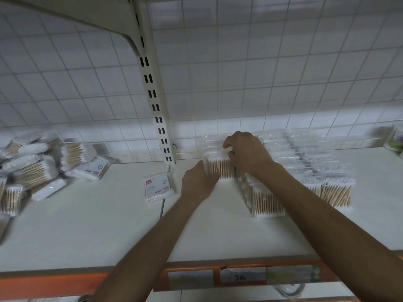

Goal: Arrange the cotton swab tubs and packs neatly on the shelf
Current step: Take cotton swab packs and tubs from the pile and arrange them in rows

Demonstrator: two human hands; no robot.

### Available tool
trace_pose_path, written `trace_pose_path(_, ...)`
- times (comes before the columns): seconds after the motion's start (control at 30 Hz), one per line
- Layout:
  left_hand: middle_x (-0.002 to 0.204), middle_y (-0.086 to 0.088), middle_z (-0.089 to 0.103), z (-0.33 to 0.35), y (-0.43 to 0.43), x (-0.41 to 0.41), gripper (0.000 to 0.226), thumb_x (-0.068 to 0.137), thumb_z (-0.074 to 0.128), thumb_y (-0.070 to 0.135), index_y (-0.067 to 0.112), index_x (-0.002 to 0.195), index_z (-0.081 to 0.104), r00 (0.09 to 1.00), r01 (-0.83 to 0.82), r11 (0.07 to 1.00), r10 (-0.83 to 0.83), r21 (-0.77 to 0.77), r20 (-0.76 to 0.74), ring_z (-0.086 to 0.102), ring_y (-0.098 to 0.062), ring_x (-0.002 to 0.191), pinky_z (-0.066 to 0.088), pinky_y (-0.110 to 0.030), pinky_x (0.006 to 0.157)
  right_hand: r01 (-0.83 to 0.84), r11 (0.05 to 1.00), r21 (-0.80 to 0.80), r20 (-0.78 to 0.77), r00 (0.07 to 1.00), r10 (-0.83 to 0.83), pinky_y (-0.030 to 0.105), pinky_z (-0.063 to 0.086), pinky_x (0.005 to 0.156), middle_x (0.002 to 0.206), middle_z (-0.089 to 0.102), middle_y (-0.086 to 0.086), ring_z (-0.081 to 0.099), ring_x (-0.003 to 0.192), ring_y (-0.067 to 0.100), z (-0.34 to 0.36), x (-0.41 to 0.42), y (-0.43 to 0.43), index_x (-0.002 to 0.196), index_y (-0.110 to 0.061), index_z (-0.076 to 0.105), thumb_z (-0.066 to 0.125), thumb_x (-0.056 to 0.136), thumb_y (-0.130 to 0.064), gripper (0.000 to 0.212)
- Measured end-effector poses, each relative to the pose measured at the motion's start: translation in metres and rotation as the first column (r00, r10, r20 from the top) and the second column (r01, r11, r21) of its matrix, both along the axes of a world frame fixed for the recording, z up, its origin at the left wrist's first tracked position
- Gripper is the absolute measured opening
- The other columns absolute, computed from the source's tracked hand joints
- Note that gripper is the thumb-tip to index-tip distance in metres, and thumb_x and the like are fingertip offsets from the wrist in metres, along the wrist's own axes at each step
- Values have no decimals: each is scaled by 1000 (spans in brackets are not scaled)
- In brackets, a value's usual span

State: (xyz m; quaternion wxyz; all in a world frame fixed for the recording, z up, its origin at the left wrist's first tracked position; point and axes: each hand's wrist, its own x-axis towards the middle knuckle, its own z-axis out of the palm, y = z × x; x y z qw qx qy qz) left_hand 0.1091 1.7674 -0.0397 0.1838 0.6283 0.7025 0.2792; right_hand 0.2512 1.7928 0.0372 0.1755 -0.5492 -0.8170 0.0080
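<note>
On the white shelf [109,225], rows of clear cotton swab packs [305,168] with wooden sticks stand upright at the back right. My right hand [246,151] curls over the top of the leftmost standing pack [218,165] and grips it. My left hand [197,182] presses flat, fingers straight, against that pack's left side. A loose flat pack [159,188] with a red label lies just left of my left hand. A jumbled heap of swab packs [32,166] lies at the far left.
A slotted metal upright [156,101] rises from the shelf's back between the heap and the rows. A wire grid backs the shelf against a tiled wall. An orange price rail [65,282] with labels runs along the front edge. Another product [395,140] sits far right.
</note>
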Motion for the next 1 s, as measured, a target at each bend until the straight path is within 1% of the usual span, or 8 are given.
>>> trace_pose_path(0.1,128,-9,58,10,-12,-18,51,91,58,37,10,133,50,997,-20,989,31,146,-76,55,-24,116,39,-34,100,-84,996,20,-40,996,85,29,41,92,120,58,7,52,112,23,1,-18,-11,117,-15,61,50,89,-8,31)
trace_pose_path(0.2,127,-10,59,20,-25,-41,40,91,58,27,10,126,58,986,-1,963,46,270,-162,51,-28,116,34,-30,99,-164,986,-5,-75,984,163,30,42,91,119,57,6,51,112,22,-7,-43,-22,118,-15,60,50,91,-11,30)
trace_pose_path(0.4,129,-10,54,20,-42,-88,40,91,56,28,14,129,55,927,-205,959,254,195,-275,44,-31,118,39,-35,92,-256,958,-129,-131,962,239,33,43,93,119,61,8,56,111,24,-39,-89,-34,120,-13,58,52,91,-18,30)
trace_pose_path(0.53,119,-15,57,10,-53,-107,36,88,58,23,13,122,60,925,-324,933,348,158,-156,51,-33,110,43,-38,85,-218,952,-215,-108,974,199,32,42,83,111,64,11,56,106,28,-56,-107,-37,117,-9,55,49,94,-27,30)
trace_pose_path(0.67,110,-11,62,-1,-56,-113,28,87,59,26,14,112,64,934,-351,935,353,40,-59,62,-27,96,45,-32,81,-220,932,-288,-211,964,162,30,41,78,108,65,12,57,103,29,-63,-122,-43,116,-8,54,48,95,-29,31)
trace_pose_path(0.8,100,-7,67,2,-62,-109,31,94,51,37,12,102,67,938,-346,936,345,72,25,63,-25,93,42,-28,74,-241,923,-300,-375,920,118,26,38,81,114,57,7,55,104,23,-63,-129,-50,119,-12,52,57,90,-25,32)
trace_pose_path(0.9,84,-2,69,7,-66,-106,52,95,36,53,12,86,67,920,-320,943,286,91,269,64,-22,85,47,-34,75,-270,939,-212,-553,826,112,33,49,85,108,50,3,59,94,20,-63,-127,-57,107,-14,55,67,83,-17,28)
trace_pose_path(1.0,87,6,70,13,-65,-100,53,79,41,73,27,88,67,813,-267,962,195,53,549,67,-14,89,53,-41,86,-293,950,-106,-631,758,164,36,52,82,103,47,-1,58,90,17,-59,-122,-64,96,-14,52,69,78,-8,26)
